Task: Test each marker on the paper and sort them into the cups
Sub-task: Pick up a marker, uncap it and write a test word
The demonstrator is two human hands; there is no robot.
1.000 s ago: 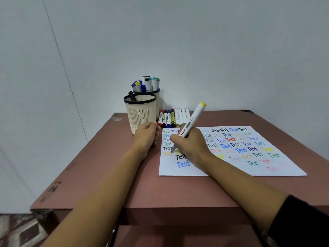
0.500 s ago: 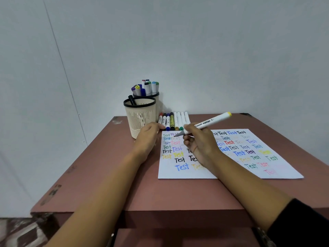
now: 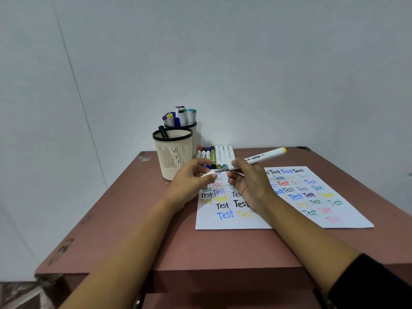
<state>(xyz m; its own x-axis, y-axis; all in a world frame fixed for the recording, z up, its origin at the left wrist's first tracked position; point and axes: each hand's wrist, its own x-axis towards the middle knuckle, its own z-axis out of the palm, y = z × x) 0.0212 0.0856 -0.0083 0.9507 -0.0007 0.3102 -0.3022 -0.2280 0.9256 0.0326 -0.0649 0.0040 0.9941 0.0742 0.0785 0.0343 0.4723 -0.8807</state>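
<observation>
My right hand (image 3: pixel 247 184) grips a white marker (image 3: pixel 260 157) with a yellow end, held nearly level above the paper (image 3: pixel 278 197), its grey tip pointing left. My left hand (image 3: pixel 191 179) pinches a small white cap (image 3: pixel 208 174) just left of that tip. The paper is covered in coloured "Test" words. A cream mesh cup (image 3: pixel 172 152) stands at the table's back left with one black marker inside. Behind it a second cup (image 3: pixel 191 126) is full of several markers. A row of markers (image 3: pixel 215 156) lies between the cups and the paper.
The reddish-brown table (image 3: pixel 156 237) stands against a white wall. Its front edge is close to me, and its left edge drops to a patterned floor (image 3: pixel 20 295).
My right hand lifted the marker off the paper and turned it level. My left hand rose from the table and brought the cap up to the marker's tip.
</observation>
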